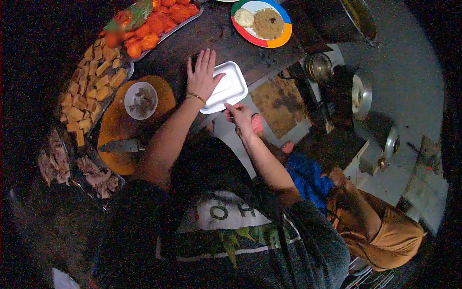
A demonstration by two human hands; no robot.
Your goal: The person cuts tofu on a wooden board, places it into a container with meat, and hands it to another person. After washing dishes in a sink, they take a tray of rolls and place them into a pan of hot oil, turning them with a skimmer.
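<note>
A white foam tray (234, 85) lies on the dark wooden table, close to its near edge. My left hand (202, 77) rests flat over the tray's left side, fingers stretched out and pointing away from me, with the thumb across the tray's inside. At the tray's near rim, the fingers of my right hand (239, 117) are pinched together on the edge. Left of my forearm, a knife (120, 146) and a white bowl (141, 100) with small greyish pieces sit on a round wooden board (163, 91).
Trays of red-orange food (159, 26), fried tofu-like blocks (96, 82) and meat pieces (96, 176) line the left. A colourful plate (264, 24) stands at the back. To the right are pots, a cardboard piece (278, 103) and another person in an orange top (385, 226).
</note>
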